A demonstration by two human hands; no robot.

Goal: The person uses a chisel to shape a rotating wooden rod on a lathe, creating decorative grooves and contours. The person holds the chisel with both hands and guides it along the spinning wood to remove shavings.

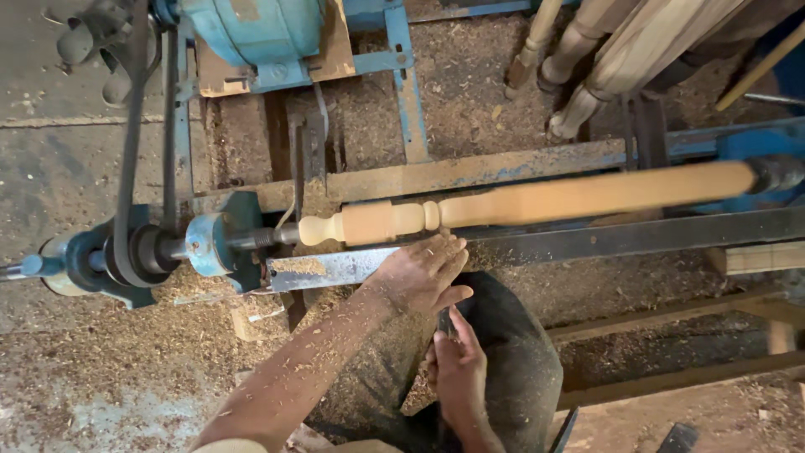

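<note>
We see the left hand lying palm-down on the metal tool rest, fingers together and reaching toward the wooden spindle just beyond its fingertips — that pale turned piece is mounted across the blue lathe, with its beads and coves directly above the knuckles. Just behind and below the left wrist, our right hand is wrapped tight around a dark tool handle — its cutting end is hidden under the left palm.
</note>
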